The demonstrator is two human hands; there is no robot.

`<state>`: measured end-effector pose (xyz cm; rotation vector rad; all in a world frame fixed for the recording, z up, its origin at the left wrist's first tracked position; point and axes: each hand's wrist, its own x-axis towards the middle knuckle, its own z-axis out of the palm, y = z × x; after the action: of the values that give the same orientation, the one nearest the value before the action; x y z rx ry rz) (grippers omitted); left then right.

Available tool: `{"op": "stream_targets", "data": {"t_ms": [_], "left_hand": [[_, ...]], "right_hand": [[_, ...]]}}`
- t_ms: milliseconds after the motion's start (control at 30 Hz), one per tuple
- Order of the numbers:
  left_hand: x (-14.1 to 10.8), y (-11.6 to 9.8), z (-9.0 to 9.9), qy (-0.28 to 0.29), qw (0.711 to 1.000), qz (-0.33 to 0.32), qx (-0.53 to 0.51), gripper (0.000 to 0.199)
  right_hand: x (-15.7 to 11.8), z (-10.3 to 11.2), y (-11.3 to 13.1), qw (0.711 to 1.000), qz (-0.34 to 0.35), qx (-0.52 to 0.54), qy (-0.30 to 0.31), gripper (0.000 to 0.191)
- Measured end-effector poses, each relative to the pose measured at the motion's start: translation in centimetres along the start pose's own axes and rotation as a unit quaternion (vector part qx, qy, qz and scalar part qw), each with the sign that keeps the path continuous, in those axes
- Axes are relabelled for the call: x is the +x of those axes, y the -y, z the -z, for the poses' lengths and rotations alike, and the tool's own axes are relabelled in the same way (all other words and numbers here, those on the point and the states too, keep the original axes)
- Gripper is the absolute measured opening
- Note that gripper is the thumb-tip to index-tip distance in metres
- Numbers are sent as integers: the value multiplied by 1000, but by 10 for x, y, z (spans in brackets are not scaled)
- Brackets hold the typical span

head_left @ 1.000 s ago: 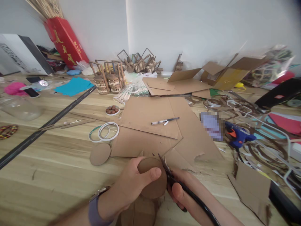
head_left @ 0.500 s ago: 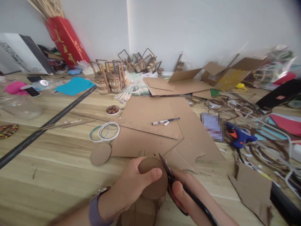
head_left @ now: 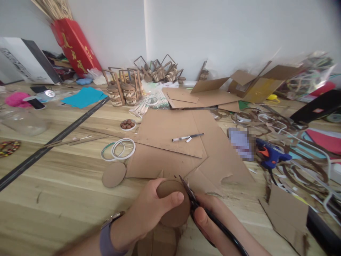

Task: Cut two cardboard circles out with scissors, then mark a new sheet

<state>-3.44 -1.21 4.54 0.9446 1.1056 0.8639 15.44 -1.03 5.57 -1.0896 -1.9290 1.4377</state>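
Observation:
My left hand (head_left: 160,199) is closed on a round cardboard disc (head_left: 177,213), with the thumb across its top. In my right hand (head_left: 210,209) are black-handled scissors (head_left: 190,195), their blades slightly parted at the disc's right edge. Another cardboard disc (head_left: 114,174) lies flat on the table left of my hands. Beneath the held disc, more cardboard (head_left: 160,241) shows partly, covered by my hands. Just beyond the blades are overlapping cardboard sheets (head_left: 160,160) with a pen (head_left: 188,137) on top.
White and green rings (head_left: 123,149) lie beside the sheets, near a small dish of brown beads (head_left: 128,124). A blue glue gun (head_left: 273,153) and tangled strips are at right. Small woven baskets (head_left: 124,89) stand at the back. A cardboard scrap (head_left: 286,213) lies front right.
The scissors have shifted very slightly up and left along the disc's edge, and their lower handle has moved a little. My left hand still holds the disc in nearly the same place.

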Motion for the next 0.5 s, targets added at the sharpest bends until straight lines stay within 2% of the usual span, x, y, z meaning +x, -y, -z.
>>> {"op": "stream_targets", "data": {"t_ms": [300,500], "left_hand": [[-1,1,1,-6,1000,12,1,44],[-1,-2,3,3,1000,12,-1,44]], "right_hand": [[1,0,-2,1000,-22,-16,0,77],[0,1,0,999,-27,-16,8,70]]}}
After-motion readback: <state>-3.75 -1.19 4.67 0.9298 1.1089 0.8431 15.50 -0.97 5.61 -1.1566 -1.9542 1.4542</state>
